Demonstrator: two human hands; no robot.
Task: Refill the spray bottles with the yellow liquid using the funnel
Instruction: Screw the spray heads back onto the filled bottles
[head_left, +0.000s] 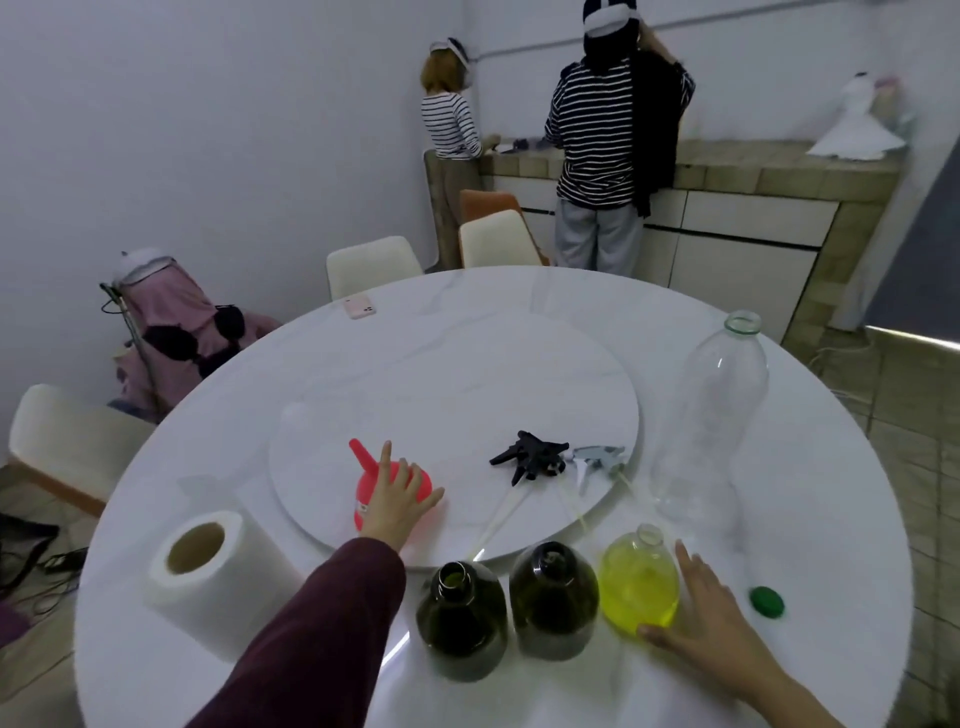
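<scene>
Left hand (395, 501), maroon sleeve, reaches out flat, fingers spread wide over the red plastic funnel (374, 486) lying on the round marble turntable (452, 395). Right hand (711, 608) cups the side of the clear bottle of yellow liquid (640, 582), fingers straight. Two dark green glass spray bottles (462, 618), uncapped, stand just left of it on the glossy white counter (810, 519). Black and grey spray heads (530, 456) lie on the turntable.

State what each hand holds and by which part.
Left hand rests on the red funnel bowl; right hand touches the yellow bottle side. Neither grips.
</scene>
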